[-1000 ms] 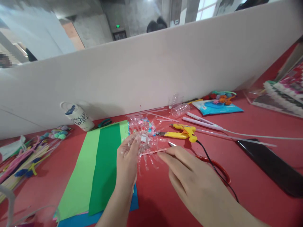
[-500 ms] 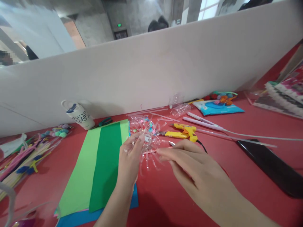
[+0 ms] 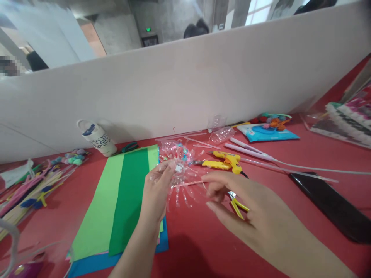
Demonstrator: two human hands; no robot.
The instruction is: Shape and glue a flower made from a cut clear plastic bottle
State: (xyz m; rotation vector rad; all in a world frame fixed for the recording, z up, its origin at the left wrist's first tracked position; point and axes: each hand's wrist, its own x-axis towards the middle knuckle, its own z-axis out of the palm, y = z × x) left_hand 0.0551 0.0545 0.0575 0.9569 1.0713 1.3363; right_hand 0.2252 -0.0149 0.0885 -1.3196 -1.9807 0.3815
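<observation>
My left hand (image 3: 156, 189) pinches a clear plastic piece (image 3: 180, 180) between thumb and fingers. Thin strips fan out from it like a fringe, cut bottle plastic by its look. To its right is my right hand (image 3: 243, 204), thumb and index finger apart, with nothing visibly held between them. The index fingertip is close to the strip ends; whether it touches one I cannot tell. Partly behind the right hand lie yellow-handled pliers (image 3: 238, 206). Beyond the plastic piece are small colourful stars (image 3: 185, 152) in clear plastic.
Green sheets (image 3: 131, 200) lie at the left. A yellow glue gun (image 3: 228, 157), a yellow cutter (image 3: 216, 165), a flat iron (image 3: 249, 150) and a black case (image 3: 327, 204) are to the right. A white cup (image 3: 98, 139) leans by the white partition (image 3: 162, 88); pipe cleaners (image 3: 31, 189) lie far left.
My right hand has drawn away to the right from the plastic strips, and its fingers have parted. The pliers now show more. My left hand keeps its pinch.
</observation>
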